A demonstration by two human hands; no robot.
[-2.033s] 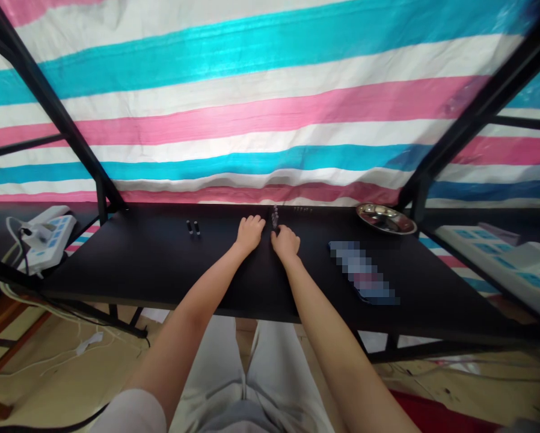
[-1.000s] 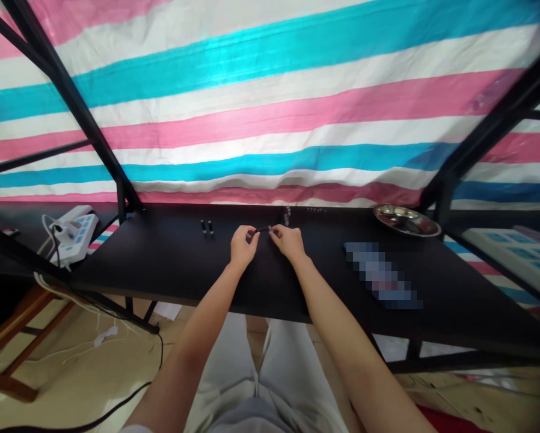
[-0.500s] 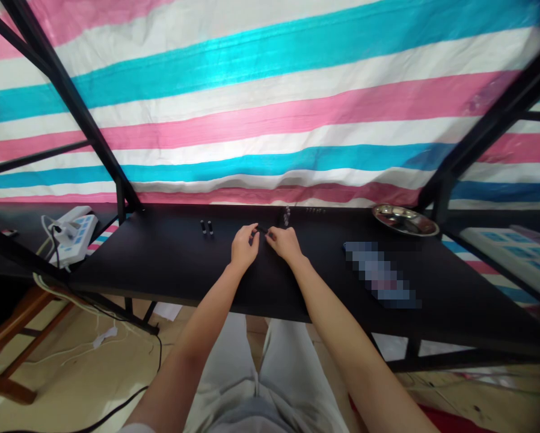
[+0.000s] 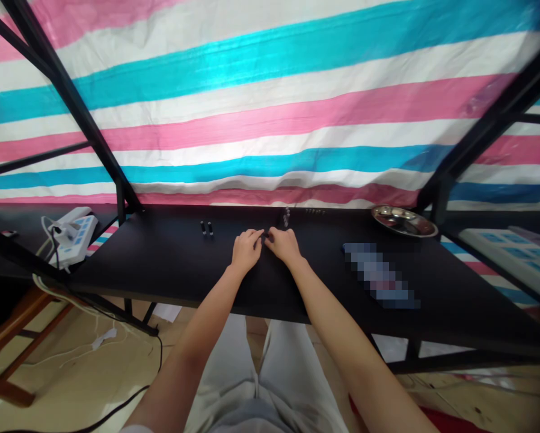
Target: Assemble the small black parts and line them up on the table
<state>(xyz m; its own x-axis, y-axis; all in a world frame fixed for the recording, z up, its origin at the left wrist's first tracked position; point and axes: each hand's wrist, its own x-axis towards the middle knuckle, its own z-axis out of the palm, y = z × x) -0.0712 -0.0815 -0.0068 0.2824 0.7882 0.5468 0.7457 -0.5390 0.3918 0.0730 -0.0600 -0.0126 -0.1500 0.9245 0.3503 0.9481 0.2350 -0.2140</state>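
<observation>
A striped sheet hangs behind a black table. Over it, the left hand and right hand nearly meet, fingers pinched on a dark piece mostly hidden between them. Clear bits lie just beyond the right hand; two black tubes sit left, a plate far right.

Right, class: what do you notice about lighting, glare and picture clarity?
In the head view, the striped sheet glares on its upper turquoise band, the black table looks dark, and the metal dish glints; in the same head view, coarse pixels mask one object; detail between left hand and right hand is too small and dark to read.
</observation>
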